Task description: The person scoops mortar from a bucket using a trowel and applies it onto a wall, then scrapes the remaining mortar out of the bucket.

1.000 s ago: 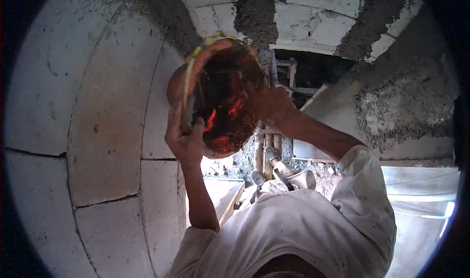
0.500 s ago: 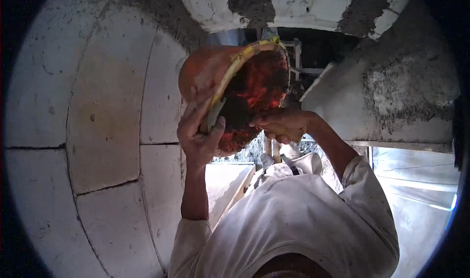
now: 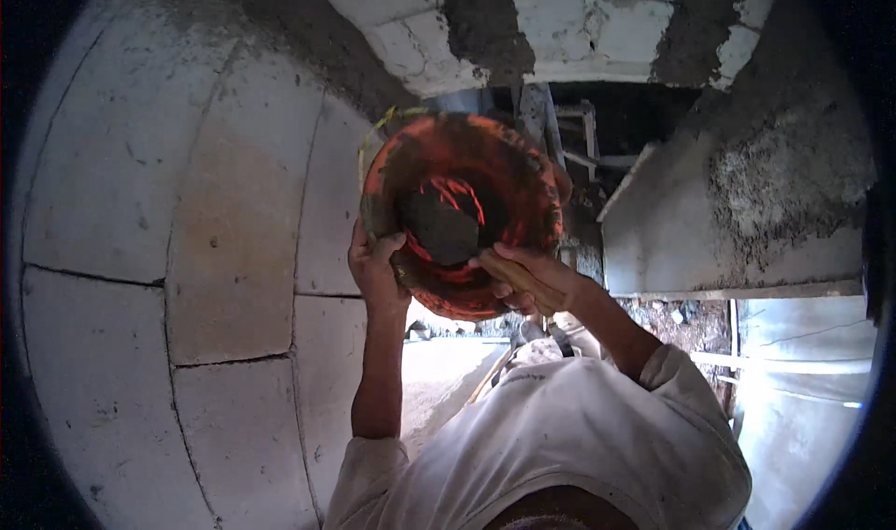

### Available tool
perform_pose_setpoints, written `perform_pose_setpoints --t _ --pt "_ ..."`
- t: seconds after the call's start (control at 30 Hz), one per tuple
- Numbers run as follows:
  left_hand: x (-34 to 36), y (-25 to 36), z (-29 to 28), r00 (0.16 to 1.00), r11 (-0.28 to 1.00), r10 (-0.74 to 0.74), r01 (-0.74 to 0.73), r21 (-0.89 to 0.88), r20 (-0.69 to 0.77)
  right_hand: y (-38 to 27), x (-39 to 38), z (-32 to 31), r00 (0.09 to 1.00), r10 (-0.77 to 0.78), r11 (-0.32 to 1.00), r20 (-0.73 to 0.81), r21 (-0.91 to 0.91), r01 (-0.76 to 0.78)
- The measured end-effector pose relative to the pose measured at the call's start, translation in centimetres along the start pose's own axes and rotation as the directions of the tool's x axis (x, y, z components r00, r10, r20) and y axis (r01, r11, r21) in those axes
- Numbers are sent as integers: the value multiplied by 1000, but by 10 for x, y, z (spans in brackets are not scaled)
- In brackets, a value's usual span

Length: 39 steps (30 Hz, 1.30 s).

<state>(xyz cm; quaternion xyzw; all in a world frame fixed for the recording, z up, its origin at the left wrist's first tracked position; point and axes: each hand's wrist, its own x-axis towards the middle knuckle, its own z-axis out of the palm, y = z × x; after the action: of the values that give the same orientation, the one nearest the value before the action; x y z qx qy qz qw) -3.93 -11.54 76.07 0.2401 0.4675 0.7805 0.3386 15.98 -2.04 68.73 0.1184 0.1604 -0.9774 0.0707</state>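
An orange-red bucket (image 3: 520, 171), caked inside with dark mortar, is held up before me, its round mouth tilted toward me. My left hand (image 3: 377, 267) grips its rim at the lower left, thumb over the edge. At the lower right rim, my right hand (image 3: 534, 280) is closed around a tan, handle-like piece (image 3: 523, 283) reaching into the mouth. Beyond its tip lies a dark grey patch (image 3: 439, 224) within the bucket; whether this is mortar or a tool's blade, I cannot tell. Yellow edging (image 3: 397, 115) shows along the upper left rim.
A wall of large pale blocks (image 3: 233, 241) rises close on my left. Ahead runs a pale block course (image 3: 597, 31) with dark mortar bands. To the right is a grey mortar-smeared slab (image 3: 747, 213). Wooden pieces (image 3: 590, 138) stand in the dark gap behind the bucket.
The bucket has turned from a sideways tilt so that its mouth faces me more fully. My left hand has moved with the rim; my right hand has shifted slightly lower.
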Motion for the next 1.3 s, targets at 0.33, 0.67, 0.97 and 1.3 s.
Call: perform_pose_setpoints --t 0.33,0.67,0.97,1.3 --pt "59 32 -102 947 912 -303 256 321 105 -33 -95 139 758 -632 768 160 -2 641" --pt "35 70 -88 943 925 -266 192 329 198 -132 -130 262 -837 -182 -849 515 -512 -131" --pt "35 63 -78 942 899 -306 239 366 137 -270 -17 136 -504 -391 -296 770 -623 -724" --pt "25 59 -87 919 836 -377 284 469 115 54 -65 -80 190 -934 332 -304 -932 142"
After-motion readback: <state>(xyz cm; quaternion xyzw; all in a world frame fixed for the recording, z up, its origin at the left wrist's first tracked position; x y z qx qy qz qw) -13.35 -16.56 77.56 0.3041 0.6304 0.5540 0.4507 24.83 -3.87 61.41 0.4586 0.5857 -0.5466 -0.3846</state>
